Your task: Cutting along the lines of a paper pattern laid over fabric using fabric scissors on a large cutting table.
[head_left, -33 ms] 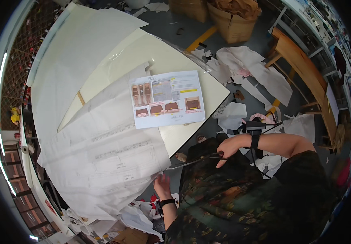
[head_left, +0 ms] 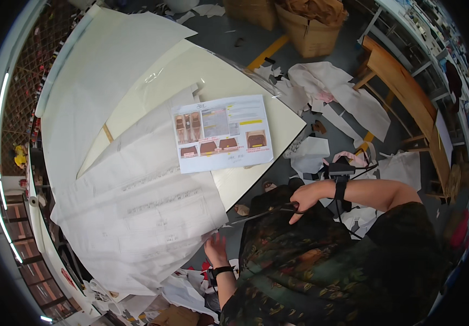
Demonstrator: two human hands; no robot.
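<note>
Gripping a pair of scissors point(head_left: 270, 214), the right hand point(head_left: 306, 199) has its fingers curled around the handles; the blades stretch out to the left of those fingers, tips just beside a big paper sheet point(head_left: 142, 217). The left hand's point(head_left: 216, 248) fingers are slightly bent at the sheet's near edge; whether they pinch it, I cannot tell. The sheet, marked with lines, spreads left of and beyond both hands' fingers, over a table point(head_left: 245, 179). Farther ahead of the left fingers, a picture page point(head_left: 224, 133) lies partly on it. Beyond the right fingers lie scraps point(head_left: 348, 95), then a cardboard box point(head_left: 308, 38).
</note>
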